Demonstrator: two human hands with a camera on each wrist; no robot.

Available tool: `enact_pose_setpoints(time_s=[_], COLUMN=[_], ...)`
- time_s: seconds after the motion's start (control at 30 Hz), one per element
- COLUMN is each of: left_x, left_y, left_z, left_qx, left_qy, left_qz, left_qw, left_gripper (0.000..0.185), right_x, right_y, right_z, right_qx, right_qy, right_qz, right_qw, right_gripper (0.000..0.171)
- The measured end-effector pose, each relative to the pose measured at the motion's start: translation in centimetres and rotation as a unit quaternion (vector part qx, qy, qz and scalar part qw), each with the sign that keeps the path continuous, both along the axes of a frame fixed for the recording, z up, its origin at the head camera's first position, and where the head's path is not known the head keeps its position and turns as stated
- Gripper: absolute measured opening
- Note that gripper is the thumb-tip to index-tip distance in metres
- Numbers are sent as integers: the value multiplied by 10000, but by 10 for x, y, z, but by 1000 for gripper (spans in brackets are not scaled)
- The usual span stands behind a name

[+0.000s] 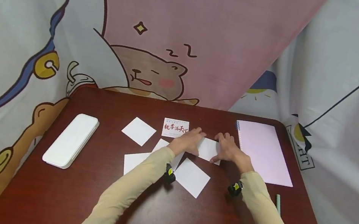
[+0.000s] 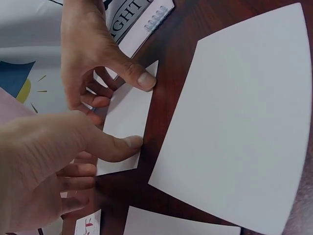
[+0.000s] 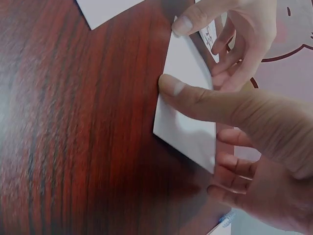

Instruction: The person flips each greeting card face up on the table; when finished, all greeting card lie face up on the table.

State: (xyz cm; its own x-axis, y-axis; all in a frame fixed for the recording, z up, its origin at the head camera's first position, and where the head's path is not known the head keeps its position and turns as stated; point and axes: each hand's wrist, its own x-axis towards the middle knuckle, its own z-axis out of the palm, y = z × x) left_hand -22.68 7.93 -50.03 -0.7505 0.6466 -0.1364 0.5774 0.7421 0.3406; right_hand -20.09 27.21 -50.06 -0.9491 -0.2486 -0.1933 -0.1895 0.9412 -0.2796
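Between both hands (image 1: 209, 145), white card (image 1: 209, 149) lengthwise left-right.

The right hand (image 3: 254, 147) presses its thumb on the near edge of a white paper (image 3: 188, 117) on the table (image 3: 73, 122). The left hand (image 3: 234, 29) pinches the far corner, perhaps lifting it slightly.

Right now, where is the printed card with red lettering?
In the head view, the printed card lies beyond the left hand, centre-back on the table.
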Motion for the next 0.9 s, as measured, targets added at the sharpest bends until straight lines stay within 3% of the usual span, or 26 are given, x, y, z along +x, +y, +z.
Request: enact_pose_setpoints(time_s=[0.23, 0.6, 0.77, 0.9], left_x=[1, 3, 7, 13], left_y=[-3, -13, -19, -23], left_z=[-3, 13, 21, 19], left_qx=[279, 1426, 1597, 1463], left_qy=[302, 1164, 1656, 2095], left_qz=[-119, -314, -421, -514], left_qw=[9991, 9824, 9723, 9654], left_gripper=[81, 24, 18, 18], right_x=[1, 7, 11, 13], right_y=[4, 14, 15, 13], right_z=[6, 39, 51, 50], right_qx=[-289, -1276, -1396, -1302], right_qy=[399, 1184, 1535, 1605], right_qz=[133, 792, 887, 880], right_qw=[9987, 9815, 9742, 9744], right_gripper=[73, 15, 8, 8])
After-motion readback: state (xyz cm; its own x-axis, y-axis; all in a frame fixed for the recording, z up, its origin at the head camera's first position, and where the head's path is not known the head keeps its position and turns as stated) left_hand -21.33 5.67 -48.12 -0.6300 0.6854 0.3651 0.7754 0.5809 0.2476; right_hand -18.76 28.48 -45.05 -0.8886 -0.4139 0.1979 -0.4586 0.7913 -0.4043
